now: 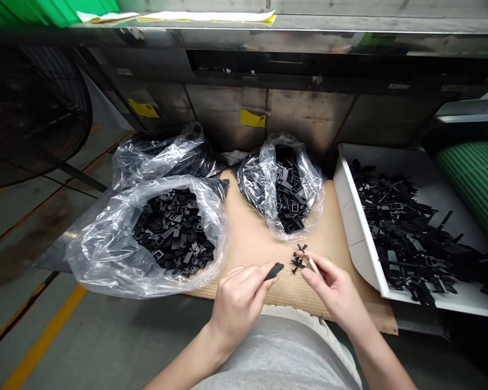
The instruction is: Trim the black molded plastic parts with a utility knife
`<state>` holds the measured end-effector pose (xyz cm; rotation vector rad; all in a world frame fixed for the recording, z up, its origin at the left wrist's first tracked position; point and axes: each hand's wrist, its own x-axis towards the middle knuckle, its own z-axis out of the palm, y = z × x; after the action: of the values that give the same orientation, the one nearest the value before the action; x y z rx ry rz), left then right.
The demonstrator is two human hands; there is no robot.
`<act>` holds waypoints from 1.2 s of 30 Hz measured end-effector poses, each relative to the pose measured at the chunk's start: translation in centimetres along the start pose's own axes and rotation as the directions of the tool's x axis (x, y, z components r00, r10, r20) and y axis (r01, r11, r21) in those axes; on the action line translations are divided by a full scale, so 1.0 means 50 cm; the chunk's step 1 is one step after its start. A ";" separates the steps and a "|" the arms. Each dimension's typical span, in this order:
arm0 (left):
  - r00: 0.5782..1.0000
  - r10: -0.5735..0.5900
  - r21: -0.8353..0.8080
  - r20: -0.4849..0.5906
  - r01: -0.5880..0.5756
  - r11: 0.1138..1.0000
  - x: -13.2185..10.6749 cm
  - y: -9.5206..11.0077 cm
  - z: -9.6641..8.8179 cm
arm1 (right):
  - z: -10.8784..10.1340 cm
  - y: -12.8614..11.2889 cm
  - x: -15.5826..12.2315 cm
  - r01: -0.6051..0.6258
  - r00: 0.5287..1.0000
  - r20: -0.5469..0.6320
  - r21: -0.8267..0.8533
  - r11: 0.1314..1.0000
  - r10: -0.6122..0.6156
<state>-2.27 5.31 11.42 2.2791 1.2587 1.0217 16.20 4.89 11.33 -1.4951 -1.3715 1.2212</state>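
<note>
My left hand (242, 295) is closed, pinching a small dark plastic part (274, 271) between thumb and forefinger. To its right, my right hand (334, 284) is closed around a slim pale stick-like tool (313, 264), whose working end I cannot make out. Small black branched plastic scraps (296, 264) lie on the cardboard (250, 238) just beyond my right fingertips. A gap separates the two hands, both low over the cardboard's near side.
Clear plastic bags (106, 244) of black parts stand at the left, with another open bag (268, 173) behind the hands. On the right, a white tray (358, 233) holds tangled black pieces beside a green conveyor belt (474, 173). A large fan (32, 108) stands far left.
</note>
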 end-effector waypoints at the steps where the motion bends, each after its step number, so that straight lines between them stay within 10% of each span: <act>1: 1.000 0.003 0.005 0.011 -0.003 1.000 0.000 0.003 0.001 | 0.015 -0.008 0.003 -0.017 0.999 0.040 0.049 0.999 0.015; 14: 0.966 -0.172 -0.169 0.196 0.206 0.964 0.008 0.022 -0.009 | 0.029 -0.025 0.026 -0.022 0.987 0.159 0.127 0.992 0.002; 24: 0.998 -0.066 -0.114 0.024 0.068 0.991 0.015 0.024 -0.030 | 0.004 -0.023 -0.048 0.434 0.883 0.055 -0.469 0.769 -0.465; 36: 1.000 -0.019 -0.070 0.025 0.020 0.997 0.018 0.030 -0.032 | 0.031 -0.037 -0.043 0.460 0.828 0.012 -0.585 0.668 -0.560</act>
<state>-2.28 5.17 13.79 2.2154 1.2134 1.0124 14.29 2.91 13.02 -1.3812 -1.9720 0.3126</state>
